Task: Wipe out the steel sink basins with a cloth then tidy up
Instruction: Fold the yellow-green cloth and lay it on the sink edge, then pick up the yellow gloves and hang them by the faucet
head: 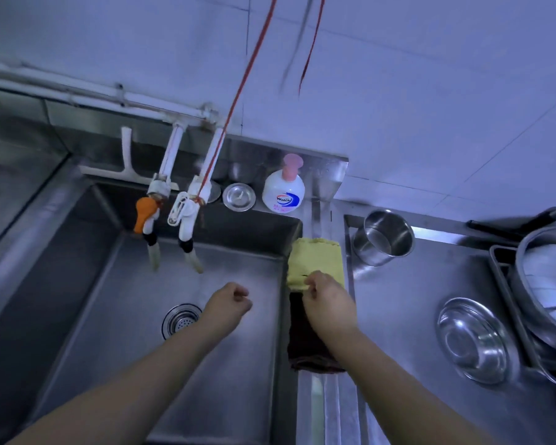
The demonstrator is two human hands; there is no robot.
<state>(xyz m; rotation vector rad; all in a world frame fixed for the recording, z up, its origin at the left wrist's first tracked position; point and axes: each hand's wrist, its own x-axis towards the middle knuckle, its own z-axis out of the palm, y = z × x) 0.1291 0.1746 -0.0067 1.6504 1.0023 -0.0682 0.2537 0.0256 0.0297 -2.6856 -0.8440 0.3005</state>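
A steel sink basin [116,316] fills the middle of the head view, with a round drain strainer [179,320] in its floor. A yellow cloth [315,260] lies folded over the basin's right rim, and a dark brown cloth [302,345] hangs over the same rim just nearer to me. My right hand [326,298] pinches the near edge of the yellow cloth. My left hand [230,303] hovers over the basin above the drain, fingers curled, holding nothing.
Two taps [170,226] hang over the basin's back wall. A soap pump bottle [283,192], a drain plug [239,196] and a squeegee [126,162] sit on the back ledge. On the right counter are a steel pot [384,237], a steel bowl [474,340] and a rack of dishes [546,284].
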